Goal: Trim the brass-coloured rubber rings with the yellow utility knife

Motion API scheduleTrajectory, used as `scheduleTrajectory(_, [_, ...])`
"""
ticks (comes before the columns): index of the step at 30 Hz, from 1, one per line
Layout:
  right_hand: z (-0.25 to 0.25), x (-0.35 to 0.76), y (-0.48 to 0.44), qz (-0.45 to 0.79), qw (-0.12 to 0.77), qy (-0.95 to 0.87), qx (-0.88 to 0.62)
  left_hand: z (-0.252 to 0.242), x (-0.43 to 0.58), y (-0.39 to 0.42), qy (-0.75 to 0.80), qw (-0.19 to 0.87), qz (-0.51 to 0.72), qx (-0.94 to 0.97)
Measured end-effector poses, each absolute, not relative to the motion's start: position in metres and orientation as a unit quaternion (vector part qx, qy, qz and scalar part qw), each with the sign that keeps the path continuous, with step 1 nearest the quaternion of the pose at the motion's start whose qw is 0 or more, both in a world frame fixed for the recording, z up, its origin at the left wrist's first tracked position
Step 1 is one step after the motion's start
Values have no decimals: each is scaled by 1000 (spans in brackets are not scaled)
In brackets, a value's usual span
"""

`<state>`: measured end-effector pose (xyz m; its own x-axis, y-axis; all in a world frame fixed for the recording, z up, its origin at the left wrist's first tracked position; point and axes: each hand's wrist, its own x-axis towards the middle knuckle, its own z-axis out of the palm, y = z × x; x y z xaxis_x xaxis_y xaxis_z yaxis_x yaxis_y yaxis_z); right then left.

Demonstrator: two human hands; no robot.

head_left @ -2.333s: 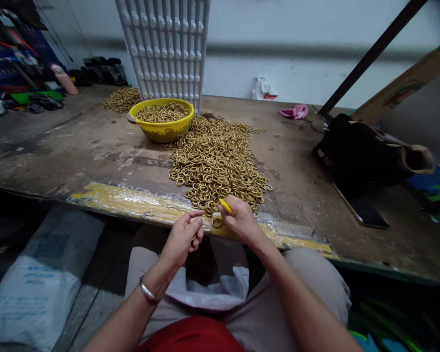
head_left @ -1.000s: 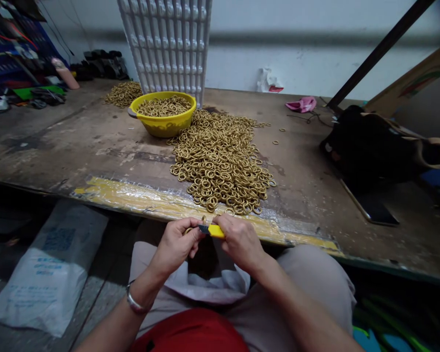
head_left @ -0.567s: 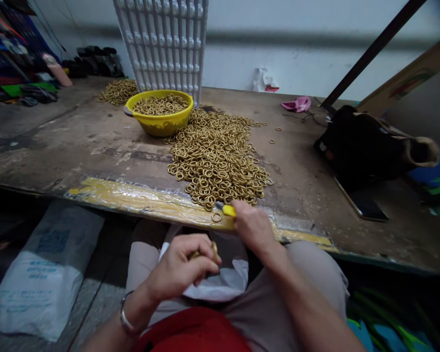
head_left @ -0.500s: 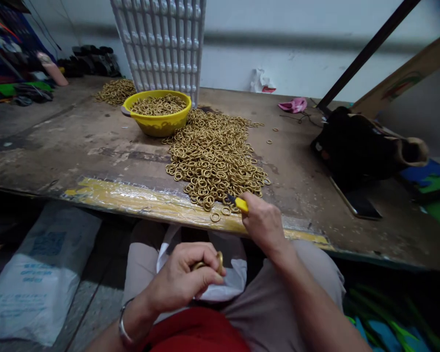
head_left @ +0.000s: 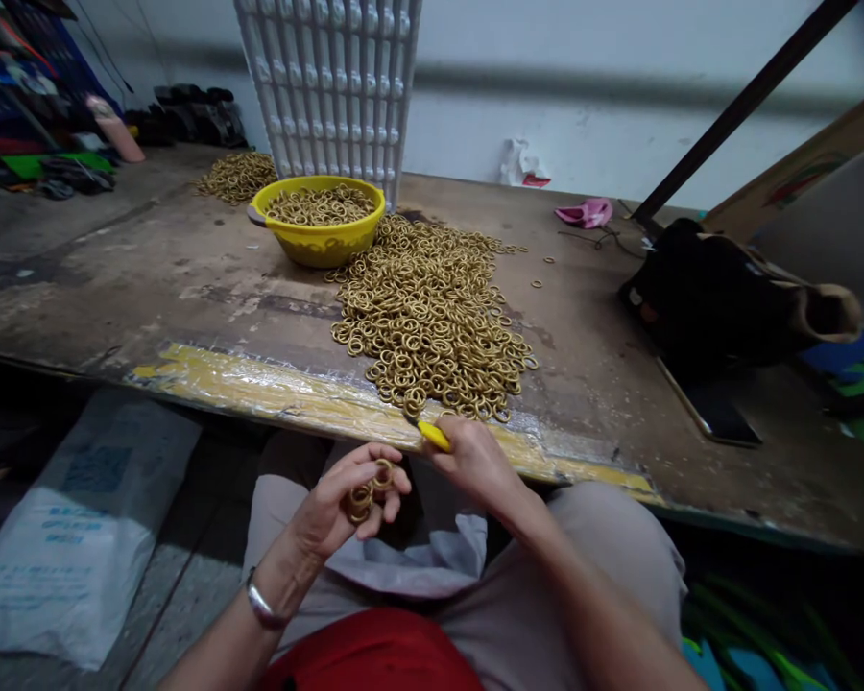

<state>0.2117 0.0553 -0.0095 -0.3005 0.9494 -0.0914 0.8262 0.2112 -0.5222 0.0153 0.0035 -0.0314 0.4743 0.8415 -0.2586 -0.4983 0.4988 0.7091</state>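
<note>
My left hand (head_left: 342,501) hovers over my lap, palm up, with its fingers curled round a few brass rings (head_left: 372,485). My right hand (head_left: 473,459) sits just beside it at the bench's front edge, shut on a small yellow-handled tool (head_left: 433,435) whose tip points left toward the rings. A large heap of brass rings (head_left: 432,315) lies on the bench just beyond both hands. A white plastic bag (head_left: 424,559) lies open on my lap below the hands.
A yellow bowl (head_left: 322,245) full of rings stands behind the heap, before a white plastic crate (head_left: 331,86). A second ring pile (head_left: 237,175) lies at the back left. A black bag (head_left: 720,297) rests at the right. The bench's front edge (head_left: 274,393) is taped yellow. A white sack (head_left: 64,547) lies on the floor.
My left hand went down to my lap and now has turned palm up with rings in its fingers. My right hand reached to the heap with the tool and came back to the edge.
</note>
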Motion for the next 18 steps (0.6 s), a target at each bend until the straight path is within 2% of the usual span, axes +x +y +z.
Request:
scheduleTrajectory(2, [-4, 210, 54, 405, 197, -694, -561, -33, 20, 5, 353, 779, 421, 302])
scheduleTrajectory(5, [2, 202, 49, 611, 255, -533, -527, -33, 31, 6, 468, 682, 433, 359])
scheduleTrajectory(8, [4, 196, 43, 705, 289, -415, -497, -32, 42, 5, 534, 544, 457, 458])
scheduleTrajectory(11, [4, 194, 40, 735, 303, -376, -475, -29, 47, 3, 546, 451, 446, 547])
scheduleTrajectory(14, [5, 195, 39, 730, 303, -395, -469, -27, 48, 2, 550, 472, 433, 536])
scheduleTrajectory(18, [6, 199, 39, 694, 297, -464, -464, -26, 44, 3, 509, 609, 419, 441])
